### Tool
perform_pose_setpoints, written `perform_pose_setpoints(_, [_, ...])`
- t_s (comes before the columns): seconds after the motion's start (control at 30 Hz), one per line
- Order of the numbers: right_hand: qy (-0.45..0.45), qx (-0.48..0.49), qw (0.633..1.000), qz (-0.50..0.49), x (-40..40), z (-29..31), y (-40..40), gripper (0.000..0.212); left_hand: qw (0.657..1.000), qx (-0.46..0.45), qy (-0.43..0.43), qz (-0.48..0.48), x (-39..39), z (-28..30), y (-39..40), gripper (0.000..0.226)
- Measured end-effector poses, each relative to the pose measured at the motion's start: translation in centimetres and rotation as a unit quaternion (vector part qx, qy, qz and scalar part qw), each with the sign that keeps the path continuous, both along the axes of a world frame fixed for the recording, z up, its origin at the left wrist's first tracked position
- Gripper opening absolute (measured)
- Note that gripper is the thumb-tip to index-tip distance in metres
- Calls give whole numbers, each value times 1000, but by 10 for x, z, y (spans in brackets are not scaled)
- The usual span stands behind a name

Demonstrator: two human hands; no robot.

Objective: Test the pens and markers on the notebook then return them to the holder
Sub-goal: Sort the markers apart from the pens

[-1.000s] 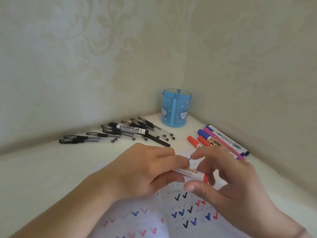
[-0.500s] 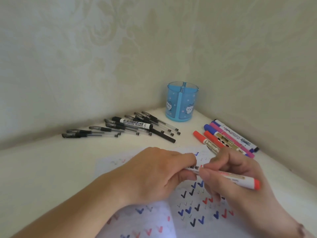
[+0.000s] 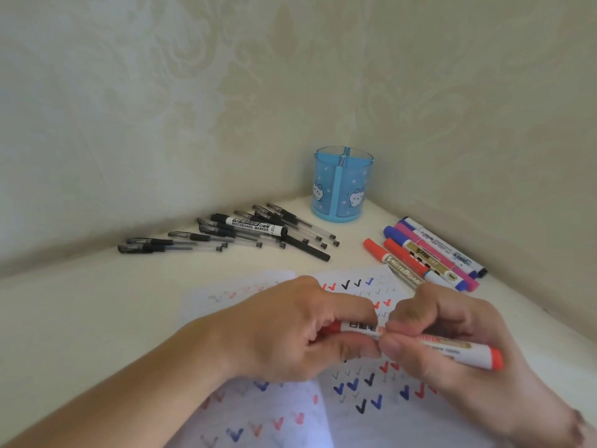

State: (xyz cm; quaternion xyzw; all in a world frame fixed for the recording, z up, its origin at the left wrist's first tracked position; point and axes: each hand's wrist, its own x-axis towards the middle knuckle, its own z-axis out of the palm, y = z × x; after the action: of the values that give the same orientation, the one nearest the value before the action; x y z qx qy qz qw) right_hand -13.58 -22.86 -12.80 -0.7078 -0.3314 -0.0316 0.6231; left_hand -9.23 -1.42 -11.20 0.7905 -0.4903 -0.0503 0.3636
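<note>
Head view: the cream counter (image 3: 80, 318) runs into a corner between two patterned walls, and the open notebook (image 3: 352, 412) lies at its near edge, its pages covered in red, blue and black tick marks. Over the notebook the left hand (image 3: 284, 331) curls its fingers and thumb around the cap end of a red whiteboard marker (image 3: 449, 349), while the right hand (image 3: 452, 337) grips the white barrel; the marker's long axis lies almost level, running left to right and sloping slightly toward the near edge, with its orange-red tail end pointing right past the right hand. Compared with half a second earlier, both hands have stayed on the marker and the cap end now shows more red between the left fingers; a second earlier the marker was mostly hidden between the hands. In the far corner stands the blue holder (image 3: 342, 185), upright, its compartments showing no pens. Left of it, along the far edge, lies a loose heap of black pens (image 3: 245, 236) with a black whiteboard marker across them. Along the right edge lies a row of coloured markers (image 3: 423, 253), red, blue and pink, side by side and touching.
</note>
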Motion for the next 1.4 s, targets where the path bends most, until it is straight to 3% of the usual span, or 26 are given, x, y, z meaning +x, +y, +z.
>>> perform_pose_setpoints(0.17, [-34, -7, 997, -68, -8, 5, 0, 15, 1000, -1, 2, -3, 0, 0, 1, 16])
perform_pose_setpoints(0.3, [26, 121, 990, -74, -8, 6, -4, 28, 998, -39, 45, 14, 0, 2, 4, 42])
perform_pose_setpoints(0.37, [74, 169, 981, -67, -5, 16, -15, 36, 997, -56, 37, 44, 6, 1, 12, 33])
perform_pose_setpoints(0.47, [120, 114, 978, -129, -10, 28, -30, 40, 993, -34, 2, 117, 16, -6, 20, 26])
perform_pose_setpoints(0.57, [148, 66, 958, -235, -21, 17, -40, 60, 988, 24, -39, 148, 21, -9, 18, 27])
perform_pose_setpoints(0.67, [177, 46, 941, -284, -34, 0, -46, 37, 981, 90, -74, 153, 21, -10, 15, 35])
perform_pose_setpoints(0.73, [191, 29, 928, -317, -36, -4, -47, 43, 976, 120, -94, 154, 20, -10, 13, 38])
perform_pose_setpoints(1.07, [167, -100, 917, -347, -33, -3, -45, 44, 974, 121, -76, 175, 25, -15, 14, 39])
perform_pose_setpoints(1.27, [158, -106, 913, -361, -31, -5, -46, 42, 972, 125, -75, 182, 25, -15, 14, 38])
perform_pose_setpoints(1.4, [166, -40, 915, -367, -31, -4, -49, 42, 980, 57, -32, 188, 22, -12, 11, 29])
